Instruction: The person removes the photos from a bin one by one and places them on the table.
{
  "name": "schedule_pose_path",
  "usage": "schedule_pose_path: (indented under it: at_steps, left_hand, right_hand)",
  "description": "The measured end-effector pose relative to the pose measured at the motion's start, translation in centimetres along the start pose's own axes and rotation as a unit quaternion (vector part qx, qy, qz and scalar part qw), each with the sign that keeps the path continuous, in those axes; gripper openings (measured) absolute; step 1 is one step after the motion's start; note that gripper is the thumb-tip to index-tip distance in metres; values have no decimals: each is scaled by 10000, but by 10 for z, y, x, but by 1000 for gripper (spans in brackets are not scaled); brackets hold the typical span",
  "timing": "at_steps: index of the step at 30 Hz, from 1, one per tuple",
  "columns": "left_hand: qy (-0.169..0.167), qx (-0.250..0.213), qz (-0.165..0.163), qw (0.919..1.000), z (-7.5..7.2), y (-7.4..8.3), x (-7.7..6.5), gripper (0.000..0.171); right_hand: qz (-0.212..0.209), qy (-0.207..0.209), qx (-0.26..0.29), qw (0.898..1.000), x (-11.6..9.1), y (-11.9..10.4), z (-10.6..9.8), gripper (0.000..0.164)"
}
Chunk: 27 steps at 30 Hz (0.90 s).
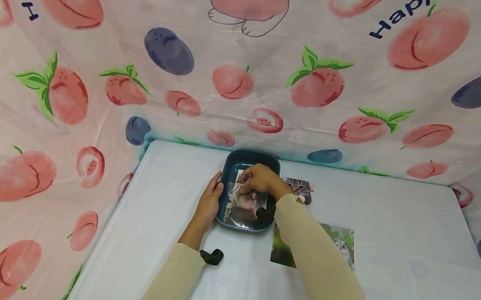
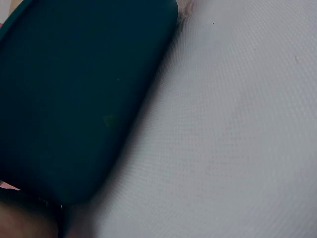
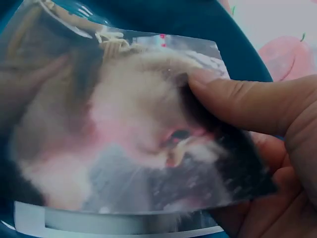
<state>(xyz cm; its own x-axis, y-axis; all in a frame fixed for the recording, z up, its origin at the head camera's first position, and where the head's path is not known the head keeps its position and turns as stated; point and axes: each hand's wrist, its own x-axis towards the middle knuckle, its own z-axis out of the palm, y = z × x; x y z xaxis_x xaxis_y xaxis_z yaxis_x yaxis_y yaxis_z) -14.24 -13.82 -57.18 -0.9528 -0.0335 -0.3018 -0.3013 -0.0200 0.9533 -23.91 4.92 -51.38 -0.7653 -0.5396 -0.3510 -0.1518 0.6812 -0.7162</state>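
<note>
A dark teal tray (image 1: 232, 156) stands near the far edge of the white table, and its dark outer side (image 2: 74, 99) fills much of the left wrist view. My left hand (image 1: 210, 200) holds the tray at its left side; part of its fingers is hidden. Over the tray, my right hand (image 1: 257, 179) pinches a glossy photo (image 3: 133, 114) of a pale-furred animal, thumb on top and fingers beneath. Under this photo lies another white-bordered photo (image 3: 29, 218) inside the tray.
Right of the tray lies a photo of a tabby cat's face (image 1: 298, 186), partly behind the right wrist. A larger green photo (image 1: 283, 251) lies nearer, partly covered by the right sleeve. Fruit-patterned cloth (image 1: 227, 111) hangs behind the white table (image 1: 418, 251).
</note>
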Motion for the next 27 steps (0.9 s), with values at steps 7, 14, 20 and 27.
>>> schedule_pose_path:
  at_steps: [7, 14, 20, 27]
  left_hand:
    - [61, -13, 30, 10000, 1, 0, 1, 50]
    - [57, -78, -29, 9999, 2, 1, 1, 50]
    - [41, -92, -43, 9999, 2, 2, -1, 49]
    - [19, -13, -30, 10000, 2, 0, 0, 50]
  right_hand:
    - [-93, 256, 318, 9991, -4, -2, 0, 18]
    - [-418, -37, 317, 9986, -7, -1, -1, 20]
    - [-832, -413, -131, 9956, -16, -2, -8, 29]
    - [-581, -41, 105, 9982, -23, 8, -9, 33]
